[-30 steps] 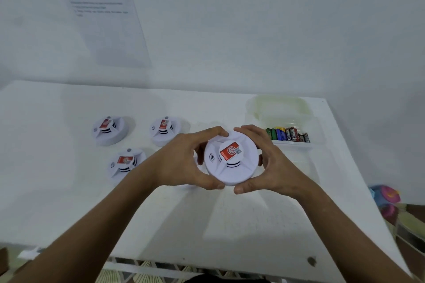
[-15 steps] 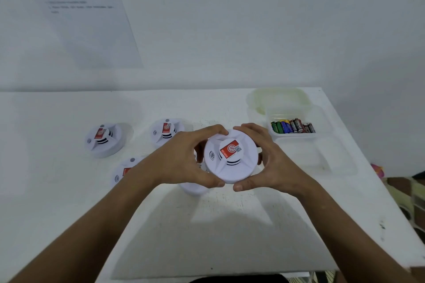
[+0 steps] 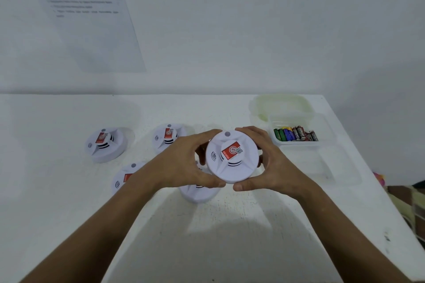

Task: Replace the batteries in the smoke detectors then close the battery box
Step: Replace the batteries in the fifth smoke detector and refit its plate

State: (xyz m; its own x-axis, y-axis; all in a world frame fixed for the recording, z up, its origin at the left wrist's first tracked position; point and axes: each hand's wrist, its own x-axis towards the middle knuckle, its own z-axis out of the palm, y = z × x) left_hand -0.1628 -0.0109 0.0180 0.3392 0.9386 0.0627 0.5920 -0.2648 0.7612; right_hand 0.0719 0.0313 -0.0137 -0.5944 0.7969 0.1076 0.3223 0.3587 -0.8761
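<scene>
A round white smoke detector (image 3: 232, 156) with a red label is held above the table, face up. My left hand (image 3: 184, 164) grips its left rim and my right hand (image 3: 271, 163) grips its right rim. Another detector (image 3: 199, 194) lies on the table beneath my left hand, mostly hidden. More detectors rest to the left: one at the far left (image 3: 105, 143), one behind my left hand (image 3: 166, 136), one partly covered by my left forearm (image 3: 125, 178). The clear battery box (image 3: 296, 143) stands open at the right with several coloured batteries (image 3: 295, 134) inside.
The box's translucent lid (image 3: 280, 105) lies behind the box near the wall. A printed sheet (image 3: 85, 11) hangs on the wall at the left. The white table's (image 3: 230, 236) right edge runs close to the box, with coloured items on the floor beyond.
Both hands keep the same grip on the detector. The camera has tilted, so the table appears lower and squarer in view.
</scene>
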